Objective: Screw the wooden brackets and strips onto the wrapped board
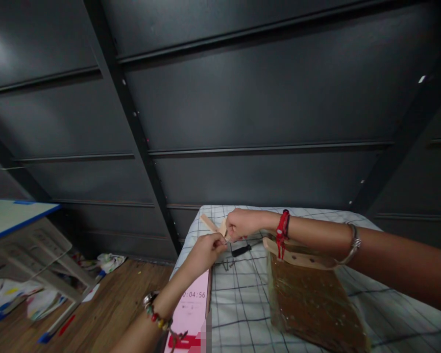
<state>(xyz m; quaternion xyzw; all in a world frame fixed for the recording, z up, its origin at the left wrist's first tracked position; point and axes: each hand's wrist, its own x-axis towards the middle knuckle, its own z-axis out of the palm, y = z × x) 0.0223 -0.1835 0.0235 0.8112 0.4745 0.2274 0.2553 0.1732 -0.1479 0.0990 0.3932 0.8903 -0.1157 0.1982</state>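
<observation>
My left hand [206, 249] and my right hand [241, 224] meet above the far part of the checked cloth, fingertips pinched close together. Between them are pale wooden strips; one strip [208, 223] sticks out to the upper left, and another short wooden piece [223, 227] shows beside my right fingers. The exact grip point is hidden by the fingers. Just below my right hand lies a screwdriver with a black handle [241, 251]. A few small screws [228, 266] rest on the cloth nearer to me.
A brown, tape-wrapped cardboard package [316, 304] lies at right, with a holed wooden strip [301, 258] on its far edge, under my right forearm. A pink-screened phone [191, 294] showing a timer lies beneath my left forearm. Dark metal wall [260, 98] behind; blue-edged table [18, 215] at left.
</observation>
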